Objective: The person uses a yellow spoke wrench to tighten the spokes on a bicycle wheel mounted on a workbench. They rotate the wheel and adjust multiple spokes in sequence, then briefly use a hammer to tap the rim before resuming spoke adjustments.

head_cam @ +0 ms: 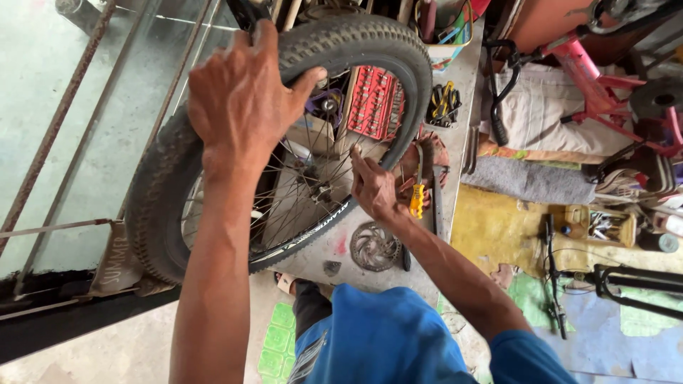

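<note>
the knobby bicycle wheel is held upright above the tabletop, clenched at the tyre's top by the left hand for steadiness, while its rim is pinched by the right hand beside a brake disc.

The tyre is matt black rubber, rough with knobs – its spokes are thin shiny metal. The disc is dull grey metal – the bench smooth, worn.

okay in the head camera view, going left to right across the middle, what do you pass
Glass panel → knobby bicycle tyre → left hand gripping it → right hand at the spokes → yellow-handled tool → grey mat → pink bike frame.
</note>
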`<state>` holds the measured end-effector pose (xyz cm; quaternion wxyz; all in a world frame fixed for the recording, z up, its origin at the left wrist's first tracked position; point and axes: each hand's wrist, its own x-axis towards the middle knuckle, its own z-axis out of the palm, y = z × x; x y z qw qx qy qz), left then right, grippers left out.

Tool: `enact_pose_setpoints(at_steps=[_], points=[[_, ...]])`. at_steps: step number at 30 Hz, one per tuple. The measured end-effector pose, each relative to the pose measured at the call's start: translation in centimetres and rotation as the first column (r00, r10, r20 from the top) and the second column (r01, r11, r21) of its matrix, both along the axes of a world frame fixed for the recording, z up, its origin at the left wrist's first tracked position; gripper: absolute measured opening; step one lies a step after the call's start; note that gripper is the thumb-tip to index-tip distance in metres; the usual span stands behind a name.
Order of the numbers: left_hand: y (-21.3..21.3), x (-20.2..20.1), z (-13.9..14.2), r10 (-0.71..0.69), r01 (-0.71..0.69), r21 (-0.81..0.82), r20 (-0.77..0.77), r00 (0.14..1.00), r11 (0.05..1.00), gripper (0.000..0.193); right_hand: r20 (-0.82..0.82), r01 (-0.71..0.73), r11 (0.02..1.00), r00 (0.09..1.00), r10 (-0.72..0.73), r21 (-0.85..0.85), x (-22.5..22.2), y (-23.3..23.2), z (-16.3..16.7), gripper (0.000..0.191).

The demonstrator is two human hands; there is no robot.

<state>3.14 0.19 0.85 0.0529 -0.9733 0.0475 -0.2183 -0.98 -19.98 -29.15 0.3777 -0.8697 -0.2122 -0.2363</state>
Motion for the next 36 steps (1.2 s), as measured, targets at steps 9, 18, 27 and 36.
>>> enact_pose_setpoints(at_steps=[9, 18, 27, 36], points=[[0.4, -0.1, -0.5, -0.045, 0.037, 0.074, 0.104, 0.994, 0.997, 0.079, 0.055, 0.011, 0.976, 0.998, -0.023, 0.216, 0.8, 1.6, -1.5, 0.040], [0.6, -0.4, 0.1, -0.029, 0.019, 0.087, 0.117, 0.993, 0.996, 0.077, -0.697, 0.680, 0.298, 0.436, 0.570, 0.670, -1.8, 1.9, 3.1, 0.028], [0.5, -1.2, 0.5, -0.023, 0.021, 0.037, 0.080, 0.997, 0.999, 0.075, -0.385, 0.615, 0.045, 0.432, 0.815, 0.787, 11.0, -7.0, 3.8, 0.016], [0.7, -1.3, 0.5, -0.022, 0.016, 0.058, 0.104, 0.994, 0.998, 0.075, -0.577, 0.702, 0.267, 0.246, 0.778, 0.660, 3.3, 0.2, 3.0, 0.014]])
